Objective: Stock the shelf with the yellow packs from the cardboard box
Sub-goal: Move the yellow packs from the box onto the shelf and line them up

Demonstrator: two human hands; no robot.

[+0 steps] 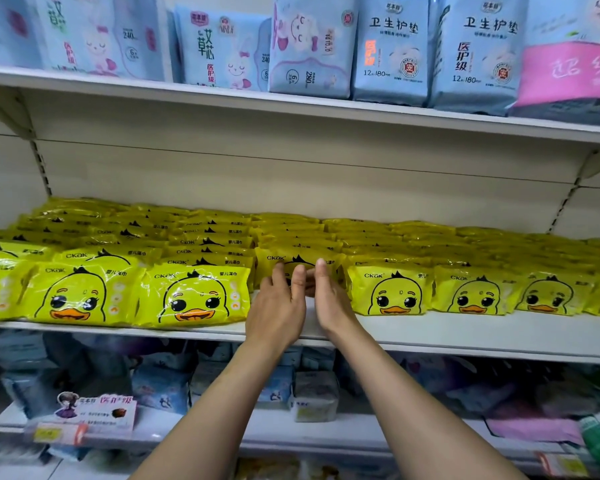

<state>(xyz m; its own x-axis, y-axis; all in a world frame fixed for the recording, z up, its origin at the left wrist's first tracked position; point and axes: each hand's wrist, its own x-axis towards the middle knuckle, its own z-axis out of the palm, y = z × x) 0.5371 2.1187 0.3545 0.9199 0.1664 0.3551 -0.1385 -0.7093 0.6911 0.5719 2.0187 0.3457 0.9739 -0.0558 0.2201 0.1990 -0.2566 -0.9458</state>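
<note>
While our left hand and right hand press straight fingers against it, the glossy yellow pack stands upright, long axis along the shelf.

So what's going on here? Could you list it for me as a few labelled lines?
place: shop shelf
goods: rows of yellow duck packs
gap: front row, in the middle
left hand: straight fingers on the set-back pack
right hand: straight fingers on the same pack
shelf above: blue packs
cardboard box: not in view
</note>
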